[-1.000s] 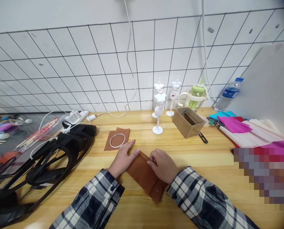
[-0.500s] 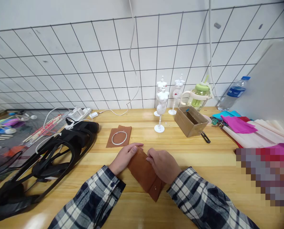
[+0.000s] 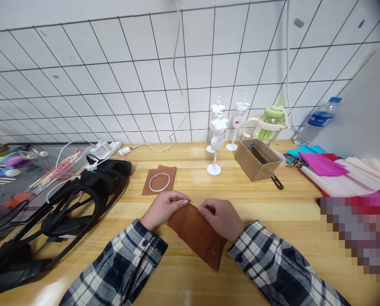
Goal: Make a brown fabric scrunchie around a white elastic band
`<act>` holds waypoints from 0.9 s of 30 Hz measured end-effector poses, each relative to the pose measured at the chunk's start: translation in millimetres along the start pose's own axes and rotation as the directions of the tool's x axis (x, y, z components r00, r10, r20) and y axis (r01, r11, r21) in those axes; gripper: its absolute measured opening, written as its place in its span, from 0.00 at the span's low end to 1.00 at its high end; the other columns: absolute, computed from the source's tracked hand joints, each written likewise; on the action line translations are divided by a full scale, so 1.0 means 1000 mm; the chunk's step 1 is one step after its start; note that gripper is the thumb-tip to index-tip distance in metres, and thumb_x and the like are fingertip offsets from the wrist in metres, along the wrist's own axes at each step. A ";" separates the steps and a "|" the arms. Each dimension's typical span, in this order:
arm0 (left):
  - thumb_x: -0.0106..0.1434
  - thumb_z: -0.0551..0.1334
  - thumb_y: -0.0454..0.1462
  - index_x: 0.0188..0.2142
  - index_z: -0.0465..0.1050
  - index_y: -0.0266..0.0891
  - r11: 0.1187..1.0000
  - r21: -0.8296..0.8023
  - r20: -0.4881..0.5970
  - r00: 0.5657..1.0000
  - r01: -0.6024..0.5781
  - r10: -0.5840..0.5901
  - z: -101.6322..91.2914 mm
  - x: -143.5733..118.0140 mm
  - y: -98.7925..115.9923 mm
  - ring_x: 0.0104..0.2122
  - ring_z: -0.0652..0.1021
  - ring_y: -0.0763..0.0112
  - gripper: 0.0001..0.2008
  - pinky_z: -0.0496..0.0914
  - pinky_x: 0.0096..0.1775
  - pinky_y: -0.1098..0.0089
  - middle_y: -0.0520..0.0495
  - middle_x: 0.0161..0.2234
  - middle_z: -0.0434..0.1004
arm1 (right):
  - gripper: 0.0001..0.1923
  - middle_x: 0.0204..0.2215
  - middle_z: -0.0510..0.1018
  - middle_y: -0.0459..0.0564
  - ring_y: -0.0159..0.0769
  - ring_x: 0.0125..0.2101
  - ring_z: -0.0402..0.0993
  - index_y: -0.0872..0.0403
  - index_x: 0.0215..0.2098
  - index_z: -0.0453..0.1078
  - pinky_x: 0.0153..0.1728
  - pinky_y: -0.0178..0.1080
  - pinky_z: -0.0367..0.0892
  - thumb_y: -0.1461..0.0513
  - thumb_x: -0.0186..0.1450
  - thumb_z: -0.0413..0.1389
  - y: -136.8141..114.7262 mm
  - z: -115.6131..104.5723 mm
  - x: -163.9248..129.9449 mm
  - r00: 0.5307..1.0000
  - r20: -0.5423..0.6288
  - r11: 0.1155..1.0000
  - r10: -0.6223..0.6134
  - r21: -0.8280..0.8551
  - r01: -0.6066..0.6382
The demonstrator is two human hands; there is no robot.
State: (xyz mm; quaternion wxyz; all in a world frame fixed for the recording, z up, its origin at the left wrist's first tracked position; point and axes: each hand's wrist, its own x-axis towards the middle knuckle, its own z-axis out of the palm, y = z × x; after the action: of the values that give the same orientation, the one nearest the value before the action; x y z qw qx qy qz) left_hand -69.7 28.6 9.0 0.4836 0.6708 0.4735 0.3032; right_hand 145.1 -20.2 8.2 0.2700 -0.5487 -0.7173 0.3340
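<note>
A piece of brown cloth [image 3: 194, 231], looking folded, lies slanted over the wooden table between my hands. My left hand [image 3: 164, 209] pinches its upper left corner between thumb and fingers. Along the upper right edge, my right hand [image 3: 222, 217] grips the cloth with thumb and curled forefinger; its other fingers are partly hidden. A small pale spot, perhaps a pin or bead, shows near the cloth's lower right end. Beyond my left hand, a white ring [image 3: 159, 182] rests on another flat brown cloth piece [image 3: 148, 187].
White mini dress forms [image 3: 218, 135] stand at the back, beside a small cardboard box [image 3: 256, 163] and a green-lidded cup [image 3: 268, 123]. Black headgear [image 3: 72, 208] lies left. Coloured fabrics [image 3: 324, 163] and a water bottle [image 3: 319, 121] are right. A white power strip [image 3: 109, 151] sits back left.
The brown cloth has turned a little and its lower end has shifted right. My left hand has moved slightly left, its thumb now on the corner; my right hand has moved slightly right.
</note>
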 end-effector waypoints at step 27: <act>0.63 0.57 0.43 0.34 0.77 0.45 0.808 0.450 0.322 0.913 -0.380 0.250 -0.004 -0.014 0.024 0.48 0.74 0.60 0.11 0.49 0.62 0.51 0.47 0.35 0.79 | 0.09 0.29 0.79 0.43 0.32 0.29 0.72 0.49 0.37 0.74 0.30 0.33 0.58 0.59 0.65 0.52 -0.005 -0.006 -0.006 0.947 0.220 0.949 -0.232 -0.162 0.270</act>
State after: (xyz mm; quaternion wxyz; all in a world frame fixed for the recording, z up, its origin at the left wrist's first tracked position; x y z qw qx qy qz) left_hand -70.2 15.1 33.4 0.2896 0.8753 0.3529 0.1594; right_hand 148.7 -25.5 15.6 0.1841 -0.4395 -0.8334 0.2799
